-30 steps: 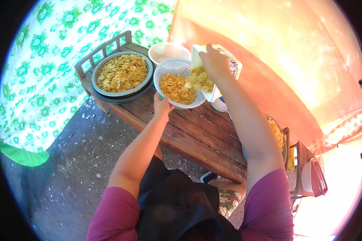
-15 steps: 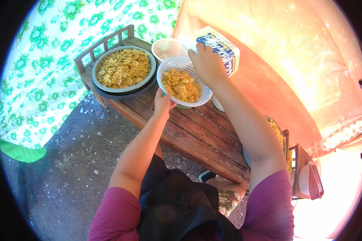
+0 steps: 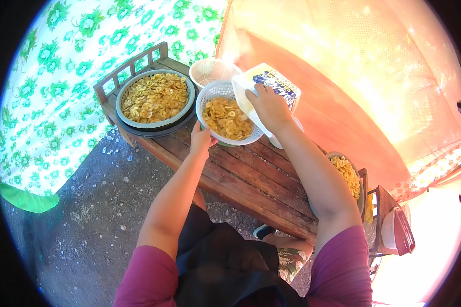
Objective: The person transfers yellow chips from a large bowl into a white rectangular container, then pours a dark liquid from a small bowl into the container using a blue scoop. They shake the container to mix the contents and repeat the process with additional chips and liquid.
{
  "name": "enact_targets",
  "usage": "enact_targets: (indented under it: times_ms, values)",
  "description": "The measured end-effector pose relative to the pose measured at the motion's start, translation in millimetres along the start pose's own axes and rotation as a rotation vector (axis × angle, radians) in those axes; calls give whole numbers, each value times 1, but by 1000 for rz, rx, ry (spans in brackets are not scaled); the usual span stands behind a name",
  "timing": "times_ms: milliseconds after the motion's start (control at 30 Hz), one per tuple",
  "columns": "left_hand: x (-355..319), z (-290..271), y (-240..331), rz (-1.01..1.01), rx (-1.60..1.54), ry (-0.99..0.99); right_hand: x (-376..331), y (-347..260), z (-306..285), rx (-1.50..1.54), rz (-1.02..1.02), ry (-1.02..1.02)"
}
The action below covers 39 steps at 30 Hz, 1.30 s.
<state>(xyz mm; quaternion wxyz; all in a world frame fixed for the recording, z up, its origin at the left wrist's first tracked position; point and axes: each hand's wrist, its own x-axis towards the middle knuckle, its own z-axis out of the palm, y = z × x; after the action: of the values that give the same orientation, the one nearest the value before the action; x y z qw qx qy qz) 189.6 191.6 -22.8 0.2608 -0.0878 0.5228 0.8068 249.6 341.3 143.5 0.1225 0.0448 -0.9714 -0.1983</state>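
My left hand (image 3: 202,139) is closed on the near-left rim of a white perforated plastic basket (image 3: 207,94). Thin golden slices that look like banana chips (image 3: 229,117) lie inside it. My right hand (image 3: 269,107) grips a smooth white plastic container (image 3: 244,102), which tilts over the basket's right side; its full shape is partly hidden. Just left stands a large grey basket (image 3: 120,105) heaped with more chips (image 3: 156,97). Behind the white basket is a translucent bowl (image 3: 210,71).
A slatted wooden bench (image 3: 251,179) carries these things. Behind my right hand stands a printed box (image 3: 279,82). A basin of chips (image 3: 346,176) sits near my right elbow, and a red-and-white basket (image 3: 397,233) lies farther right. Flowered and orange sheets hang behind.
My right hand has brought the white container forward and tilted it over the basket's right side. My left hand still holds the basket rim; the basket has shifted slightly.
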Motion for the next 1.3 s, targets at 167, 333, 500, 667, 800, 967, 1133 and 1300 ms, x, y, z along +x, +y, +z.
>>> enact_targets:
  times_ms: [167,333,500,667,800,967,1133,1300]
  values:
    - [-1,0,-1,-16,-8,-1,-5,3,1,-15,-35,-86]
    - [1,-4,0,-41,-23,-7,-6,14,3,0,-95,131]
    - [2,-5,1,-57,-33,-14,-8,20,5,20,-125,239]
    - [4,-5,3,-66,-37,-2,-7,18,6,-3,-133,100]
    - [7,-6,2,-59,-35,8,-9,18,6,-1,-124,102]
    - [11,-9,-2,-76,-89,-8,-13,22,8,5,-42,95]
    - [3,-18,-8,-86,-128,-18,-34,33,7,198,298,191]
    - [-22,-42,-8,-119,-119,-103,-111,36,10,601,803,328]
